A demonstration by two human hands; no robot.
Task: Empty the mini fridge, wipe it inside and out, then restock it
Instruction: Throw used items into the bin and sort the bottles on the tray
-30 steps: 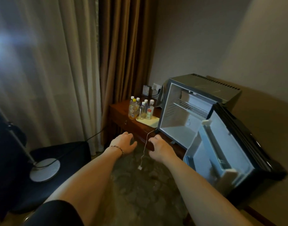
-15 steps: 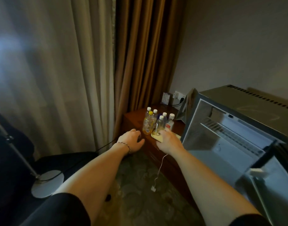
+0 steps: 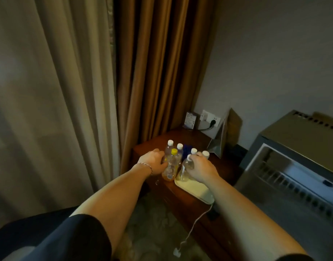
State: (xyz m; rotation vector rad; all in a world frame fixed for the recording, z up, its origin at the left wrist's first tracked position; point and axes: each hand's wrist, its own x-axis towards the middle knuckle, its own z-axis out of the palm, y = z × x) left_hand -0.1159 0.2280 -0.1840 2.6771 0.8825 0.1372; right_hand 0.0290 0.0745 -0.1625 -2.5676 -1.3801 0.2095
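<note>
Several small bottles stand bunched on a dark wooden side table [image 3: 197, 140]. My left hand [image 3: 154, 162] grips the yellow-capped bottle of orange drink [image 3: 172, 166] from its left side. My right hand [image 3: 200, 167] grips a clear white-capped water bottle [image 3: 186, 167] that stands at the far end of a pale yellow tray [image 3: 197, 189]. More white-capped bottles [image 3: 179, 147] stand just behind. The grey mini fridge [image 3: 301, 147] sits at the right with its door open; its white inside and wire shelf [image 3: 293, 181] hold nothing that I can see.
Brown and beige curtains [image 3: 143, 72] hang behind and left of the table. A wall socket with a plug [image 3: 211, 118] and a folded card [image 3: 221, 136] are at the table's back. A white cable [image 3: 192, 228] dangles from the table front to the carpet.
My view swung left and closer to the table, away from the fridge door. Both hands moved forward from the table's front edge and closed around bottles.
</note>
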